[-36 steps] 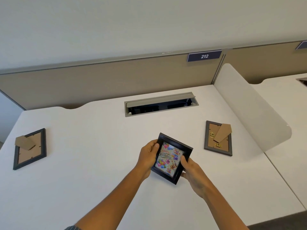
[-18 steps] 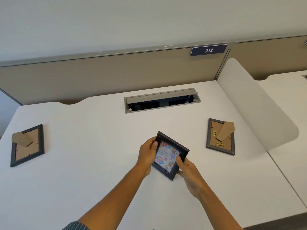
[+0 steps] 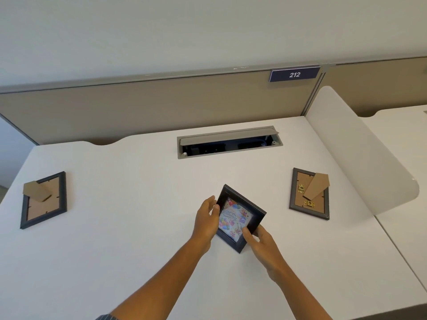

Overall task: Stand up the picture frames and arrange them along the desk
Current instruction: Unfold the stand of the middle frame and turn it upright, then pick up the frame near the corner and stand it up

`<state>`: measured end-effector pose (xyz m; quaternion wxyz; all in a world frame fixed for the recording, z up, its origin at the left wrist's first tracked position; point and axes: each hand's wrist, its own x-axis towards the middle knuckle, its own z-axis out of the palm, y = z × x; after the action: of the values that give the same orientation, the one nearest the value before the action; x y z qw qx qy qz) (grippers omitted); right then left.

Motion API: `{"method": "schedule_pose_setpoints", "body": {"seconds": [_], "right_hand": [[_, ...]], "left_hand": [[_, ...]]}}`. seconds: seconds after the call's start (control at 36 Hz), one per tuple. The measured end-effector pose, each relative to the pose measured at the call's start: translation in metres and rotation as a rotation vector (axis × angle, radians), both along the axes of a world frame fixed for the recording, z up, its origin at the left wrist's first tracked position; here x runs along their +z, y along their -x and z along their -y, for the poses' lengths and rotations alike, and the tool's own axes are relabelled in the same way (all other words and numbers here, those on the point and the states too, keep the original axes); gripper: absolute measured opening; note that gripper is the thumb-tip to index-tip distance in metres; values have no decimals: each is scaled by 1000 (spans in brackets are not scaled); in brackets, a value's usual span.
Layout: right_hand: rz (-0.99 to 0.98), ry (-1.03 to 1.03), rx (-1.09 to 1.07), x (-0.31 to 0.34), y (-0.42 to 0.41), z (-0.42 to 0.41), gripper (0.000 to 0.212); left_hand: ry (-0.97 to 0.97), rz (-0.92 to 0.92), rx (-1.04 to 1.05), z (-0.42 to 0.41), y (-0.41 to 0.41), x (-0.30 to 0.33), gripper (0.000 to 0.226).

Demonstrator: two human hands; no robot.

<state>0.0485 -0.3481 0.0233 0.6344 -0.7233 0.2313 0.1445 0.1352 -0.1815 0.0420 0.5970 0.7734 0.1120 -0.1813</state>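
Note:
A small black picture frame (image 3: 250, 212) with a colourful birthday picture faces me at the middle of the white desk (image 3: 138, 204), tilted back and turned corner-down. My left hand (image 3: 206, 221) holds its left edge and my right hand (image 3: 260, 242) grips its lower right corner. A second dark frame (image 3: 45, 200) lies face down at the far left, its cardboard stand sticking up. A third frame (image 3: 309, 194) lies face down on the right, its cardboard stand folded out across the back.
An open cable tray (image 3: 228, 143) is sunk into the desk behind the held frame. A beige partition (image 3: 150, 107) with a "212" label (image 3: 294, 74) runs along the back. A white curved divider (image 3: 360, 153) bounds the right side, with another desk beyond.
The held frame has moved a little away from me toward the desk middle and tipped further back. Both hands kept their grip. The two face-down frames have not moved.

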Motion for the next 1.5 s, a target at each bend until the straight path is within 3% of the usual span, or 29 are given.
{"method": "schedule_pose_setpoints", "body": {"seconds": [0.19, 0.44, 0.56, 0.92, 1.5], "right_hand": [[59, 335, 23, -37, 25, 4, 67], [141, 634, 216, -63, 73, 2, 74], [167, 670, 293, -76, 90, 3, 76], [263, 734, 512, -89, 112, -29, 70], [450, 691, 820, -43, -18, -193, 64]], "left_hand": [[-219, 88, -14, -20, 22, -17, 62], [-450, 252, -161, -78, 70, -59, 81], [-560, 308, -218, -106, 92, -71, 85], [-625, 235, -145, -190, 134, -93, 89], [-668, 137, 171, -366, 109, -98, 94]]}}
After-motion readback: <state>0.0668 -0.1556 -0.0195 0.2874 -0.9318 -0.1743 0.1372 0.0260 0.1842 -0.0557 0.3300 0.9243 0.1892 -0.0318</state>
